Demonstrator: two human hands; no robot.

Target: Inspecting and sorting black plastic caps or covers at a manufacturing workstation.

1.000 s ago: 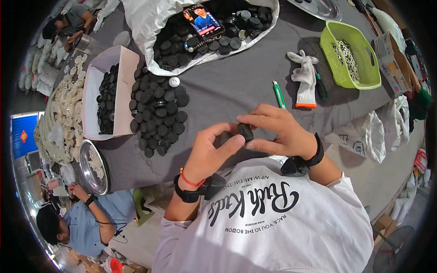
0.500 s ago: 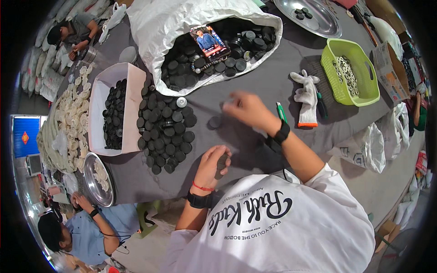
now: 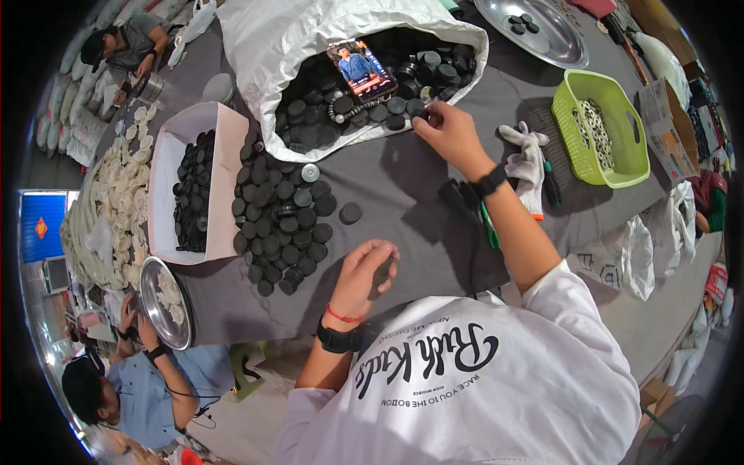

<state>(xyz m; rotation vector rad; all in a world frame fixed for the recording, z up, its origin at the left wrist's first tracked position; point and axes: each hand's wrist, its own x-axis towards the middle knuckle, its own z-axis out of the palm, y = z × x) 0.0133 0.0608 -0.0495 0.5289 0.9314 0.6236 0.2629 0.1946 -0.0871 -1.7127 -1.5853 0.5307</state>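
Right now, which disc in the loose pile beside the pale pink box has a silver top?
The silver-topped disc at the upper right edge of the loose pile; the other tops visible there are black.

White glove (image 3: 529,165) beside a dark-and-green tool (image 3: 552,190), near a lime-green basket (image 3: 626,175).
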